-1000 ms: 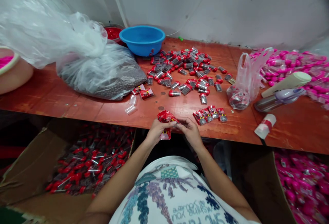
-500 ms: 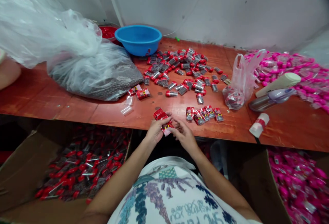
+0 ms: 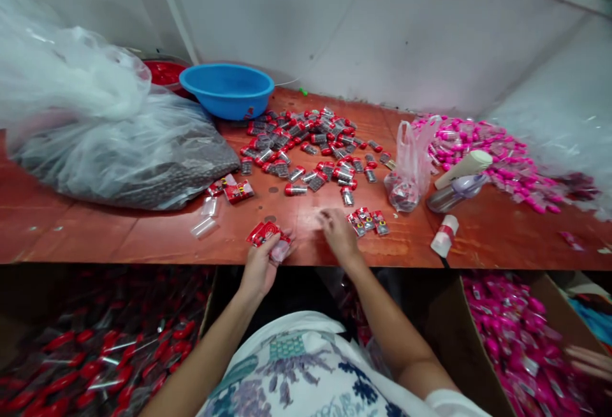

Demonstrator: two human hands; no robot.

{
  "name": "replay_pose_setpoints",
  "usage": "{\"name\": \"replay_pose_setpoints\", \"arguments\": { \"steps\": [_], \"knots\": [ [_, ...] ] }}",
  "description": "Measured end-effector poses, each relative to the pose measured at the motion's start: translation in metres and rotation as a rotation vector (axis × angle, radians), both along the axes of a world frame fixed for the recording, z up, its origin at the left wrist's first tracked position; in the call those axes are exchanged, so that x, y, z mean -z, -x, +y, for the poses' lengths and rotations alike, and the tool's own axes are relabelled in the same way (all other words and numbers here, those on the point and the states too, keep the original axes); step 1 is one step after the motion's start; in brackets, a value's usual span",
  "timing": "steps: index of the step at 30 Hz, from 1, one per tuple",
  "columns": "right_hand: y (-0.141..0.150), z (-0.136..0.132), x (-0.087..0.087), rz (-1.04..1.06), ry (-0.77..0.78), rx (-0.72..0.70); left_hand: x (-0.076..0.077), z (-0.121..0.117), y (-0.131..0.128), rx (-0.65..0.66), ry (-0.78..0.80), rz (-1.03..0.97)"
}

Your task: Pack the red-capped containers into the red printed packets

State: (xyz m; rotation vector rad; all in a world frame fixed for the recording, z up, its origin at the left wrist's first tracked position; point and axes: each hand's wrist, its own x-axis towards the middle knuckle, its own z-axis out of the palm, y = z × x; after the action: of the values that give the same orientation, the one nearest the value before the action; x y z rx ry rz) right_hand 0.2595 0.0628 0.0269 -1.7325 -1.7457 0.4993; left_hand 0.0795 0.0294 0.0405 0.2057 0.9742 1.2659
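My left hand [image 3: 261,267] is closed on several flat red printed packets [image 3: 264,233] at the table's front edge; a clear pinkish part sticks out near the fingers. My right hand [image 3: 340,235] hovers a little to the right, slightly blurred, its fingers loosely apart with nothing visible in them. Just beyond it lies a row of filled red packets [image 3: 367,220], partly covered by the hand. Farther back is a heap of small clear tubes with red caps [image 3: 306,136], holding dark grey beads. Two red packet stacks [image 3: 238,191] and clear sleeves [image 3: 204,227] lie at left.
A large clear bag of grey beads [image 3: 143,168] and a blue basin [image 3: 227,88] stand at left. Rightward are a knotted bag [image 3: 406,175], a bottle [image 3: 454,194], a roll [image 3: 444,236] and pink items [image 3: 488,149]. Boxes sit below; another person's hand [image 3: 590,361] shows lower right.
A packet was laid at the left end of the row. My right hand has parted from the left and moved forward over the table. The view has swung right.
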Motion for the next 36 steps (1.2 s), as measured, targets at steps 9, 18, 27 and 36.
{"name": "replay_pose_setpoints", "arguments": {
  "steps": [9,18,27,36],
  "knots": [
    [-0.052,0.068,0.008,-0.441,0.135,0.192,0.000,-0.002,0.010,-0.019,0.034,0.044],
    [-0.013,0.021,-0.003,0.134,-0.125,0.121,-0.002,0.001,0.016,-0.097,0.000,0.025],
    [0.069,-0.029,-0.010,1.113,0.188,-0.064,0.002,0.002,0.003,-0.123,0.019,0.016],
    [0.069,-0.029,-0.014,1.005,0.124,-0.050,-0.006,-0.004,0.010,-0.033,0.067,-0.032]
  ]
}}
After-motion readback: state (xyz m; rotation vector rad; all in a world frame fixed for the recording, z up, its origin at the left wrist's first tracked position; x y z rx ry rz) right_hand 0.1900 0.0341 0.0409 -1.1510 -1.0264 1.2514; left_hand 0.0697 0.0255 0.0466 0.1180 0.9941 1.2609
